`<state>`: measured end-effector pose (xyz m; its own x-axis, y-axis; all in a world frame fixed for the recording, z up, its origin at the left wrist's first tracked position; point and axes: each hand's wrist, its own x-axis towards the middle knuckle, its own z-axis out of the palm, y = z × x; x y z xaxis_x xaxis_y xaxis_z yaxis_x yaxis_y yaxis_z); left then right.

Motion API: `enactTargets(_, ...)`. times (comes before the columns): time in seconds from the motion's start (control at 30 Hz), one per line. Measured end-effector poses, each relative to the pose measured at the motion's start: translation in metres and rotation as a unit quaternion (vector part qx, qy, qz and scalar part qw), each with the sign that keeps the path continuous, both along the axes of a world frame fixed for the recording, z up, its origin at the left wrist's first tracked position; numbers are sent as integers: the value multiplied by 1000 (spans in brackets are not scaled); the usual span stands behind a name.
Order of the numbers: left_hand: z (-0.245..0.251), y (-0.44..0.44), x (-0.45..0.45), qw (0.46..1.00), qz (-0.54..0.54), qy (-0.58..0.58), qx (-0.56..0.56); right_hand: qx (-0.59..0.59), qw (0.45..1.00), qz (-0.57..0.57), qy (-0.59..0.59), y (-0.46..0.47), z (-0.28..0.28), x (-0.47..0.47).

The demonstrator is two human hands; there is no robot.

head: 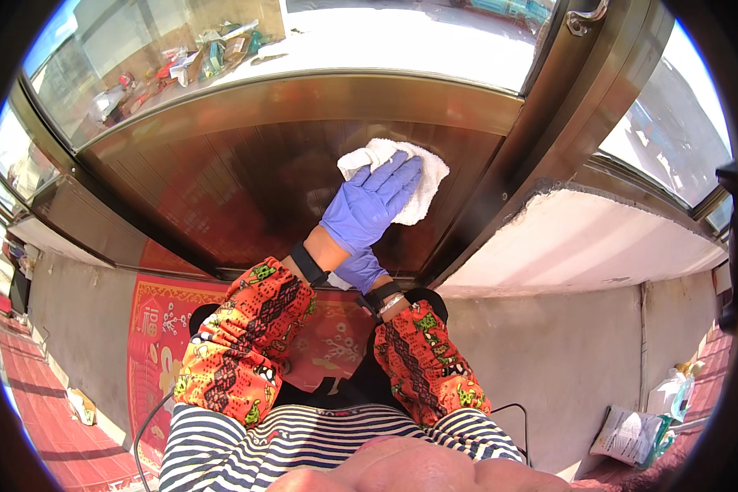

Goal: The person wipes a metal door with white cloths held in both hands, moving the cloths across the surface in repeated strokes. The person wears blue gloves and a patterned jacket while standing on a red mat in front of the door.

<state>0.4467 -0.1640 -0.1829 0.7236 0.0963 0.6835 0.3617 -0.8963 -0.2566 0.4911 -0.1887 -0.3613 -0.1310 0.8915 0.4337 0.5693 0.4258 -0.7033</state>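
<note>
My left hand (pixel 369 200), in a purple-blue glove, lies with fingers stretched over a white terry cloth (pixel 429 178). It presses the cloth flat against the lower brown panel (pixel 270 184) of a glazed metal door. Below it, my right hand (pixel 364 270) wears a matching glove and is partly hidden behind my left wrist. A bit of white material (pixel 339 281) shows beside the right hand's fingers, close to the door's bottom edge; what it is cannot be made out. Patterned orange oversleeves cover both forearms, with a dark band at each wrist.
Under me lies a red printed doormat (pixel 154 363). The door frame (pixel 547 123) and a rough-edged white wall section (pixel 578 240) stand on the right. A plastic package (pixel 627 435) sits at lower right. Through the glass, piled litter (pixel 215 55) shows outside.
</note>
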Motion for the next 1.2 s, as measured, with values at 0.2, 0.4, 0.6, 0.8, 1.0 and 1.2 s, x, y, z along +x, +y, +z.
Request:
enactTargets(0.2, -32, 10, -72, 995, 99, 21, -23, -63, 995, -19, -77, -15, 20, 3)
enactTargets(0.4, 3, 21, -90, 986, 160, -37, 2, -4, 998, 6, -67, -14, 24, 1)
enactTargets(0.6, 2, 21, -83, 984, 156, -82, -33, -19, 996, 14, -81, -15, 26, 1)
enactTargets(0.8, -33, 12, -92, 986, 159, -23, -37, -40, 996, 4, -81, -13, 24, 0)
enactTargets(1.0, 3, 19, -76, 989, 124, -84, 3, -27, 996, 12, -81, -14, 23, 0)
enactTargets(1.2, 2, 13, -69, 987, 129, -99, -15, -9, 997, 8, -71, -15, 25, -1)
